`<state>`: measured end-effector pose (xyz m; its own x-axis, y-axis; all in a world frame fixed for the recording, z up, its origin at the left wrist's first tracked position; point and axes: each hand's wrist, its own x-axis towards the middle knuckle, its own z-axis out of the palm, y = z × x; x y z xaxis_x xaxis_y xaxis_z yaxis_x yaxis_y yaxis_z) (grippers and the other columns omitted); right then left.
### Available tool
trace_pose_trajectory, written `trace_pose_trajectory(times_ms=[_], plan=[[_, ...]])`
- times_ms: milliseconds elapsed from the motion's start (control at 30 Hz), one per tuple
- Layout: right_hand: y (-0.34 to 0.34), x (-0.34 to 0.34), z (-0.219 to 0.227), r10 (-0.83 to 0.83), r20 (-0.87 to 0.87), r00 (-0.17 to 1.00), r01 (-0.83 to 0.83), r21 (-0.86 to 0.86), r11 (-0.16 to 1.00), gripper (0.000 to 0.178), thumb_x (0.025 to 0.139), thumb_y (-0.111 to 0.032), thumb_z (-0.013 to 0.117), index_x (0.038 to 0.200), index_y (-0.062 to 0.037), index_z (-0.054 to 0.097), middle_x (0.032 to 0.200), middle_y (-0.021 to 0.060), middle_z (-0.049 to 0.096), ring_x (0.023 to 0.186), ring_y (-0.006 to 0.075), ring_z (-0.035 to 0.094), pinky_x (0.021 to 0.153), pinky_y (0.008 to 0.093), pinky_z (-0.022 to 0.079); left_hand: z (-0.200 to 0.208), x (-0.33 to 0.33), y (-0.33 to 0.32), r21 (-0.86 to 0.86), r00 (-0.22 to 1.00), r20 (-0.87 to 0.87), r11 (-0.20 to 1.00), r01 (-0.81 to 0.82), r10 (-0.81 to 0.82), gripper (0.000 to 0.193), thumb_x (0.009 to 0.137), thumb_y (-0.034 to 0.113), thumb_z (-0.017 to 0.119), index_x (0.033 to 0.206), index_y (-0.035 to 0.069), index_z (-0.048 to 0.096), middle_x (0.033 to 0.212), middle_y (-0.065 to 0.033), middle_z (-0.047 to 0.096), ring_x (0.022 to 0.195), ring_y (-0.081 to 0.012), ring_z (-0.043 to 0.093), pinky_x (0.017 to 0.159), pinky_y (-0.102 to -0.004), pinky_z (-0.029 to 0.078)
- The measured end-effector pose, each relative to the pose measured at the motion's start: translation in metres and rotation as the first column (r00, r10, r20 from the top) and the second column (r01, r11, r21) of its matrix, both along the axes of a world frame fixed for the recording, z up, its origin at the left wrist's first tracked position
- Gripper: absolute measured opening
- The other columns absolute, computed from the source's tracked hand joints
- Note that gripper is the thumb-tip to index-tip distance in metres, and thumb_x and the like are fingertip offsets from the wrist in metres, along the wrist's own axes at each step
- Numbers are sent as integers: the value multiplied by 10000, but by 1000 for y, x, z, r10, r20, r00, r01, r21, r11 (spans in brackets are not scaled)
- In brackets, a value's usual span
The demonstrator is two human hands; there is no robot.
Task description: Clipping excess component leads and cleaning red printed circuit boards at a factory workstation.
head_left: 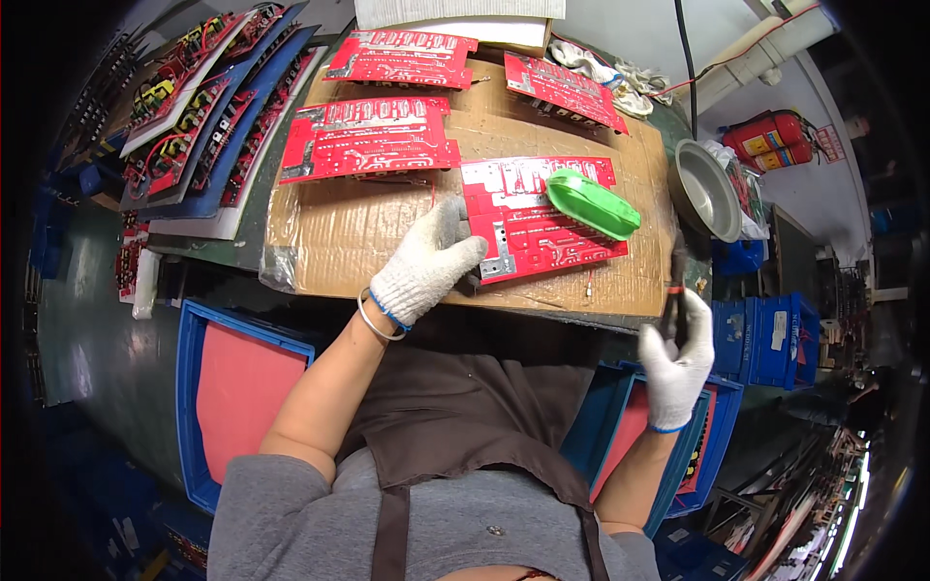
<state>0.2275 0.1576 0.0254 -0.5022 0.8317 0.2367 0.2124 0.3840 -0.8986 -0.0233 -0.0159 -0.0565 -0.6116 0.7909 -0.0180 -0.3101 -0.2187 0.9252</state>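
My left hand (431, 261), in a white knit glove, grips the left edge of a red circuit board (499, 232), thumb on top and fingers partly hidden. On that board lies a green oval object (593, 205) that looks like a scrubbing brush. Past the cardboard's right edge, my gloved right hand (680, 363) is closed around a slim dark tool (675, 289) with an orange-red band; its kind is unclear. Three more red circuit boards, at the far left (402, 58), left (373, 138) and far right (570, 90), rest on the cardboard.
A cardboard sheet (358, 259) covers the table. A metal bowl (710, 189) stands at its right, rags (630, 82) at the back. Stacked boards on panels (223, 116) rise at left. Blue bins (189, 407) flank me below; fire extinguishers (770, 138) stand farther right.
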Motion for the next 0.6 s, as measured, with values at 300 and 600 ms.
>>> trace_pose_trajectory(times_ms=[300,600], plan=[[-7,-71,40,183,642,745,-568,465,679,618,768,-181,825,1364,-107,679,1133,136,707,989,294,729,843,377,586,3,4,1,35,999,44,999,-1,0,498,944,21,654,1410,-77,507,1296,-159,677,1157,-203,659,1026,-381,548],[-1,-91,34,155,710,687,-647,500,575,505,805,-294,787,1289,-189,689,989,107,674,809,308,727,699,415,588,-2,2,0,13,1000,28,1000,3,-3,487,944,39,667,1396,-68,519,1270,-156,687,1139,-204,668,1009,-377,556]])
